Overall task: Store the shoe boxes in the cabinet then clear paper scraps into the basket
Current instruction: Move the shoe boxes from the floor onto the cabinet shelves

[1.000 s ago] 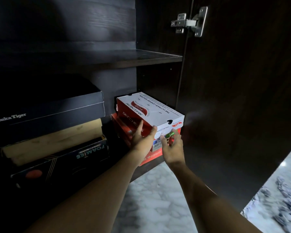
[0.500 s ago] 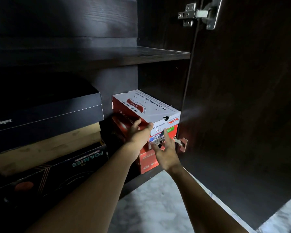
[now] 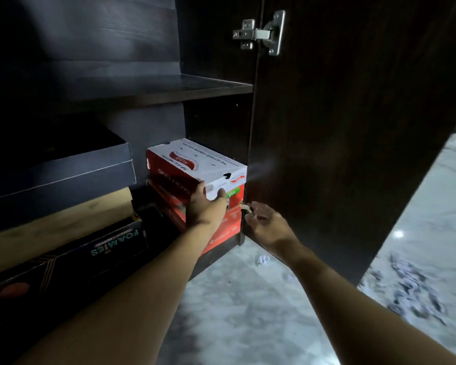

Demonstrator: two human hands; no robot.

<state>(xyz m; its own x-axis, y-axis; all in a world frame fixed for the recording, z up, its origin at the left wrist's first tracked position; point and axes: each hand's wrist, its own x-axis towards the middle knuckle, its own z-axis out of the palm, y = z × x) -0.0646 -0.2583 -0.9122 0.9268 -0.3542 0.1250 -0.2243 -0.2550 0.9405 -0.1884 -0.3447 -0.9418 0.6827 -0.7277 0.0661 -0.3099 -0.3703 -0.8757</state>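
The left grip (image 3: 206, 209) presses on the near corner of the top box (image 3: 198, 167), thumb up on its red side and straight fingers on its white end, nothing clasped. The right grip (image 3: 266, 225) hangs apart just right of it, fingers spread and holding nothing, their tips close to the lower hinge (image 3: 246, 209); whether they touch it I cannot tell. The top box, white and red, lies on a stack of red boxes (image 3: 221, 227) at the right end of the cabinet's lower compartment, close against the side wall and under the shelf (image 3: 169, 88). To the left, well apart from the grips, stands another stack: a dark box (image 3: 58, 164) on a tan box (image 3: 58, 214) on a black FOAMIES box (image 3: 90, 248). The door (image 3: 353, 127) stands open on the right, with an upper hinge (image 3: 261, 32) near its top. Paper scraps (image 3: 411, 291) lie strewn on the marble floor (image 3: 248, 312) beyond the door, and one scrap (image 3: 262, 259) lies just below the right wrist.
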